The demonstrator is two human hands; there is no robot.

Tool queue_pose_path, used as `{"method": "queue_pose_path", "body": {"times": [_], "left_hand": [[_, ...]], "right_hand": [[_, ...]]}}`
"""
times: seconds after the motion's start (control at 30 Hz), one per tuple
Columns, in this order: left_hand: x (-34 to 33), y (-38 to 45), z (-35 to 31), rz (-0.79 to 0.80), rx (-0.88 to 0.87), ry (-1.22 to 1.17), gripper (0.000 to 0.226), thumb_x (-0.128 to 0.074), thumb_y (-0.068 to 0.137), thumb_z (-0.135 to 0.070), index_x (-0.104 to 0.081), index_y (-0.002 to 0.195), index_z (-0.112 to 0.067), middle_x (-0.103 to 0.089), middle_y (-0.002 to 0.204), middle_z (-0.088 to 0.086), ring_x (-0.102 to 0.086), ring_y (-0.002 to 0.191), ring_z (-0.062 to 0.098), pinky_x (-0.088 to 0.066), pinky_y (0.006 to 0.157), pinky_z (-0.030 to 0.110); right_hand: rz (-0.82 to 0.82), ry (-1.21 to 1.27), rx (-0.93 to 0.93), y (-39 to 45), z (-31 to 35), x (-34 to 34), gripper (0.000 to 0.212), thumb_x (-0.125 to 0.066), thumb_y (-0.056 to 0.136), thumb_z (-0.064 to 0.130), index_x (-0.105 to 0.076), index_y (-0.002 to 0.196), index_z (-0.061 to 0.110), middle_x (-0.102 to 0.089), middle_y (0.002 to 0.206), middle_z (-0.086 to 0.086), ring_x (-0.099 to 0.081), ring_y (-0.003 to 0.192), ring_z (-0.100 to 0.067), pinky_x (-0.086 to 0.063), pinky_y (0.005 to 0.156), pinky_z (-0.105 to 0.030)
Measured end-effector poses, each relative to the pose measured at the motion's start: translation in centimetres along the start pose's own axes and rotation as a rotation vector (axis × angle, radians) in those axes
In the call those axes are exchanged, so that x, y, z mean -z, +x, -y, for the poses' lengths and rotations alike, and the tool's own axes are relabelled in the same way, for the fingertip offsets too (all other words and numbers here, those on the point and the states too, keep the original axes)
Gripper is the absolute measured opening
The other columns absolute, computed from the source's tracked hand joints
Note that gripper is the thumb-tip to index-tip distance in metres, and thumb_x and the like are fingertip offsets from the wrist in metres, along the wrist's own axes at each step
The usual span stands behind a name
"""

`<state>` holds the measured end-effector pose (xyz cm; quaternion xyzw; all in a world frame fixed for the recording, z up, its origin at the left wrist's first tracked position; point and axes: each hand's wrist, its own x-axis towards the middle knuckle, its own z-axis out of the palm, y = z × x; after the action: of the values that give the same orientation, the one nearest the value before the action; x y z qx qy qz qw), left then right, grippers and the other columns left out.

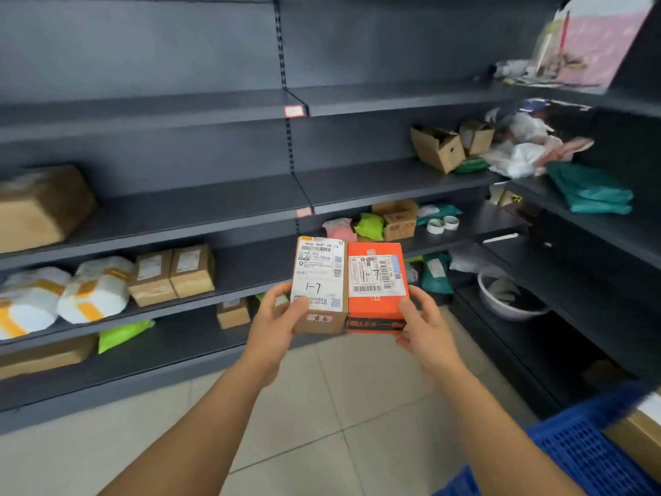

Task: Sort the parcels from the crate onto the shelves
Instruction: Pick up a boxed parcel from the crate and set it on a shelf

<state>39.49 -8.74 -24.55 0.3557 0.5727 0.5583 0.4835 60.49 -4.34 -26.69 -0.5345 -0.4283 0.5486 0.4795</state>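
Shelving (214, 213) in dark metal fills everything beyond both hands, its tiers running left to right, with a second bank turning the corner on the right-hand side. Parcels already sit on several tiers: white taped bundles (64, 291) and small brown cartons (171, 273) lie off to the left of the left hand, slightly above it, and loose bags and open cartons lie beyond and above the right hand. Behind and below the right forearm is the blue crate (586, 449), at the frame's lower right corner.

Held out between the hands are two parcels, pressed side by side with their long axes pointing away from the person toward the shelves. The left hand (275, 327) has its grip closed on the brown box (320, 284), thumb across the label. The right hand (425, 327) has its grip closed on the orange box (375, 288). Both labels carry a handwritten "1-7".

Judging by that, both parcels belong on one tier. Which tier it is cannot be told, since the pink shelf tags (294, 111) are unreadable; the shelves lie straight ahead and equally near either hand.
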Motion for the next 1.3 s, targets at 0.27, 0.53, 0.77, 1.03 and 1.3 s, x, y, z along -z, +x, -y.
{"method": "queue_pose_path", "body": {"times": [0.27,0.53,0.77,1.03,1.3], "left_hand": [[13.3,-2.0,-3.0,-0.145,-0.051,-0.006,0.022,-0.061,0.093,-0.027,-0.053,0.111,-0.037,-0.073,0.102,-0.001,-0.071,0.092,0.015,-0.054,0.088,0.037],[23.2,-2.7,-4.4,-0.304,-0.045,-0.005,0.025,-0.064,0.089,-0.038,-0.053,0.109,-0.046,-0.069,0.109,-0.003,-0.067,0.101,0.017,-0.049,0.098,0.048],[29.0,0.0,-5.5,-0.437,-0.032,0.004,0.028,-0.061,0.090,-0.040,-0.048,0.114,-0.045,-0.065,0.114,-0.004,-0.061,0.105,0.017,-0.048,0.099,0.046],[34.8,9.7,-7.3,-0.515,0.006,-0.025,0.021,-0.060,0.092,-0.037,-0.050,0.109,-0.044,-0.067,0.112,-0.006,-0.064,0.102,0.015,-0.044,0.103,0.048],[39.6,23.0,-10.0,-0.633,0.037,-0.063,0.031,-0.058,0.094,-0.032,-0.047,0.123,-0.032,-0.068,0.105,-0.002,-0.068,0.088,0.013,-0.051,0.067,0.027]], "right_hand": [[0.141,-0.016,0.048,-3.5,1.4,-13.3,0.031,-0.056,0.095,0.035,-0.051,0.126,0.034,-0.070,0.101,0.006,-0.068,0.092,-0.015,-0.053,0.077,-0.031],[0.250,-0.079,0.053,-4.4,2.1,-24.0,0.046,-0.055,0.094,0.042,-0.041,0.138,0.035,-0.066,0.102,0.005,-0.065,0.100,-0.015,-0.049,0.099,-0.046],[0.320,-0.154,0.046,-2.0,2.4,-32.5,0.043,-0.052,0.094,0.044,-0.041,0.136,0.036,-0.063,0.114,0.002,-0.061,0.108,-0.018,-0.048,0.099,-0.049],[0.375,-0.166,0.022,6.2,2.5,-42.5,0.033,-0.050,0.096,0.043,-0.047,0.128,0.036,-0.064,0.107,0.004,-0.062,0.102,-0.017,-0.051,0.095,-0.047],[0.392,-0.166,-0.051,17.8,3.4,-52.3,0.033,-0.049,0.098,0.039,-0.044,0.130,0.033,-0.062,0.099,0.005,-0.061,0.099,-0.016,-0.050,0.095,-0.042]]}}
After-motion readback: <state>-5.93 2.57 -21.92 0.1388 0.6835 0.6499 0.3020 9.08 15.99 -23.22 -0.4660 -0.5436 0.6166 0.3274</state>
